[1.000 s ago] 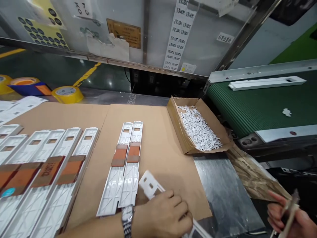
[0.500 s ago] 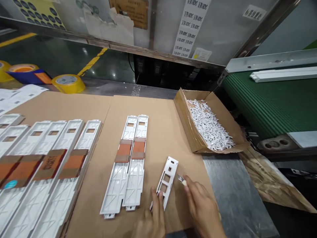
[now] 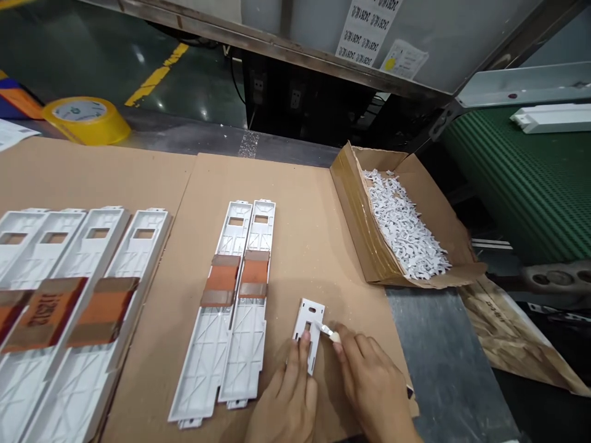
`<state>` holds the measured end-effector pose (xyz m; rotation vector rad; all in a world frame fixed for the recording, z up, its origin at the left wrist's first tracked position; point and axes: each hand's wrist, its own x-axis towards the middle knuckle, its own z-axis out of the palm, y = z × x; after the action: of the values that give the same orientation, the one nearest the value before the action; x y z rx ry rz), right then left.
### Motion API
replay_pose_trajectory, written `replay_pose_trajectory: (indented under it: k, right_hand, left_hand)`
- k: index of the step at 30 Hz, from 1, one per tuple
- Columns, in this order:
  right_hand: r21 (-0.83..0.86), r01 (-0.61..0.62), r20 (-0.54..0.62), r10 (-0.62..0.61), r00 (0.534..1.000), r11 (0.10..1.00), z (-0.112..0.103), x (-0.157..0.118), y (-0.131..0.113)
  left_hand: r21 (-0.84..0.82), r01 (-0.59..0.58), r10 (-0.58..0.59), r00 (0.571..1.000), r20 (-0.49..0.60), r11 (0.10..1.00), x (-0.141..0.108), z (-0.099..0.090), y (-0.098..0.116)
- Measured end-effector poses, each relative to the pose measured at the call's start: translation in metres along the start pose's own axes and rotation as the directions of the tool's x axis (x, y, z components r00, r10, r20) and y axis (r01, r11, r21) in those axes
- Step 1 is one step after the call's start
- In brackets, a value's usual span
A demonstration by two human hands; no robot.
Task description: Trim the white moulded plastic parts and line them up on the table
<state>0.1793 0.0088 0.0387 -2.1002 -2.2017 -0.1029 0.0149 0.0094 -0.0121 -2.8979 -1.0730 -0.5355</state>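
A short white plastic plate (image 3: 303,315) with slots and square holes lies on the cardboard in front of me. My left hand (image 3: 287,397) is over its lower part, index and middle fingers stretched along it and pressing it down; my thumb is hidden. In my closed right hand (image 3: 375,384) is a small knife with a pale handle (image 3: 331,333). Its blade points left and meets the plate near the right edge; whether it cuts in, I cannot tell. Left of the hands lie two long white plastic strips (image 3: 244,363), each with an orange-brown tape-wrapped band.
At the right stands an open cardboard box (image 3: 351,197) holding many small white plastic pieces (image 3: 406,227). Several more banded strips (image 3: 138,252) lie at the left. Behind them is a yellow tape roll (image 3: 108,123). A green conveyor belt (image 3: 498,166) runs along the far right.
The knife has moved left from beside the plate onto its right edge. My left hand has slid farther up over the plate. The camera view has tilted downward.
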Motion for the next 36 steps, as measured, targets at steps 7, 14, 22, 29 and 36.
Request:
replay_pose_trajectory:
  k: [7,14,22,29,36]
  right_hand:
    - [-0.051,0.038,0.048,-0.035,0.998,0.998,0.000,0.007,-0.003]
    - [-0.065,0.085,0.116,-0.077,0.990,0.994,0.002,0.003,0.003]
    - [-0.068,0.110,0.140,-0.099,0.985,0.992,0.001,0.006,0.005]
    - [-0.104,0.119,0.184,-0.099,0.978,0.987,-0.011,0.022,0.002]
    - [-0.165,0.159,0.215,-0.122,0.969,0.973,-0.016,0.033,0.001]
  left_hand:
    - [-0.015,0.015,-0.016,0.999,-0.045,1.000,0.001,0.002,0.003]
    - [-0.028,0.042,-0.043,0.999,-0.022,0.999,0.002,0.000,0.005]
    - [-0.009,0.022,-0.022,1.000,0.003,1.000,0.002,-0.002,0.005]
    - [0.024,-0.015,0.015,1.000,-0.009,1.000,0.005,-0.003,0.001]
    - [0.009,0.004,-0.004,1.000,0.007,1.000,0.007,-0.006,0.002]
